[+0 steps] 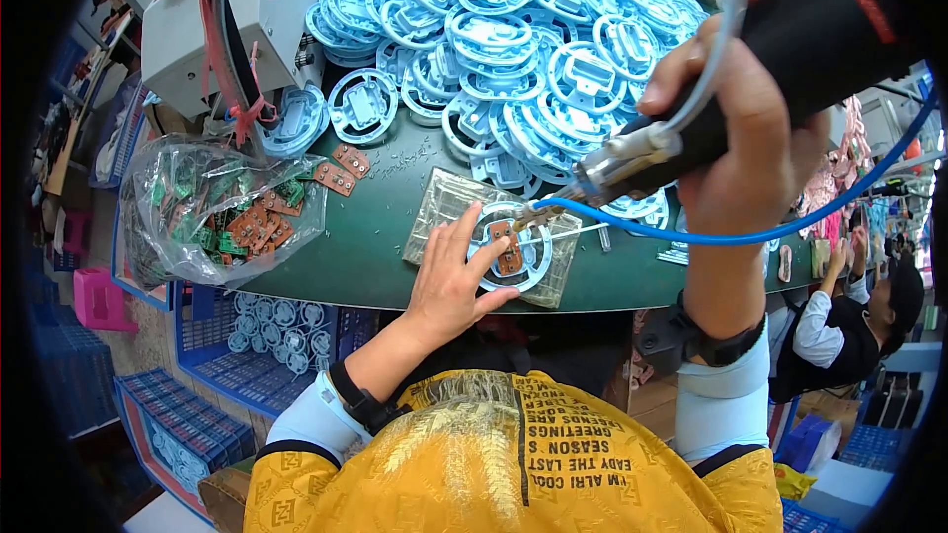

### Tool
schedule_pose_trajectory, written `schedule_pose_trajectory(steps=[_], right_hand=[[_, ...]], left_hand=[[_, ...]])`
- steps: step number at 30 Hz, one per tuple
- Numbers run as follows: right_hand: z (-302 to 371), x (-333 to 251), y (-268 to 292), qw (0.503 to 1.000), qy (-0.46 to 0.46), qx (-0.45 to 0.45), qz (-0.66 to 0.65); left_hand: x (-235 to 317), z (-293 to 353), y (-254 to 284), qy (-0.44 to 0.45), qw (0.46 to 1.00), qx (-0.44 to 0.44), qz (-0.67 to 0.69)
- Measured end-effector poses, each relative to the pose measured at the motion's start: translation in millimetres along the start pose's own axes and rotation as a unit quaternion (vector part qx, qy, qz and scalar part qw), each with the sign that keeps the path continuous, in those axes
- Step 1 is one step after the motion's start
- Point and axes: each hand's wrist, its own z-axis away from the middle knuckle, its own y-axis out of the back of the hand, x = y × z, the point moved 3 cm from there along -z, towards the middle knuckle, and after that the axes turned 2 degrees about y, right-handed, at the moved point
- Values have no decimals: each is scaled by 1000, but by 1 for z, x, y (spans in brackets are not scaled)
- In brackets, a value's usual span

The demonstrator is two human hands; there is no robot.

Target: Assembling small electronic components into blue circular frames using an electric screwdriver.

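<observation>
While the left hand (449, 286) lies flat and spread, fingertips pinning a pale blue ring-shaped plastic frame (511, 249) onto a clear ribbed plastic jig (439, 209), the right hand (736, 123) is wrapped tight around a black powered screwdriver (780, 64) whose metal nose points down toward the small brown circuit board (508, 249) seated in the frame's centre. That piece sits near the front edge of the dark green tabletop (365, 247), at about six o'clock from the great heap of identical blue frames (513, 30) piled at twelve o'clock. Judging by what lies about, the fastening of this one board looks under way rather than finished, and much is left: the heap is large, and a crinkled clear plastic bag (212, 202) at nine o'clock is stuffed with more brown and green boards, a few loose brown ones (341, 168) lying beside it. A blue crate (267, 341) below the tabletop at seven o'clock holds a modest layer of frames, which may be the finished ones, though I cannot tell. A glossy blue air hose (750, 232) loops from the tool toward three o'clock. The frames look smooth and rigid, moulded with thin rims; the bag is soft and wrinkled. Another person (849, 321) is at four o'clock.
</observation>
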Motion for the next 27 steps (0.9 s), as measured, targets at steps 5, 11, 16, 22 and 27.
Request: schedule_pose_trajectory(steps=[5,11,16,22,27], right_hand=[[8,12,-12,1000,-15,-11,23],[10,11,-24,998,-43,-26,41],[9,23,-22,999,-34,-14,-7],[15,27,-29,998,-44,-1,-42],[18,33,-36,996,-61,24,-52]], left_hand=[[-2,1,0,-10,1000,-9,-1],[-5,1,1,-23,1000,-9,10],[-4,-1,2,-29,1000,-7,8],[-3,-1,5,-31,999,-13,12],[-5,-2,9,-39,998,-44,11]])
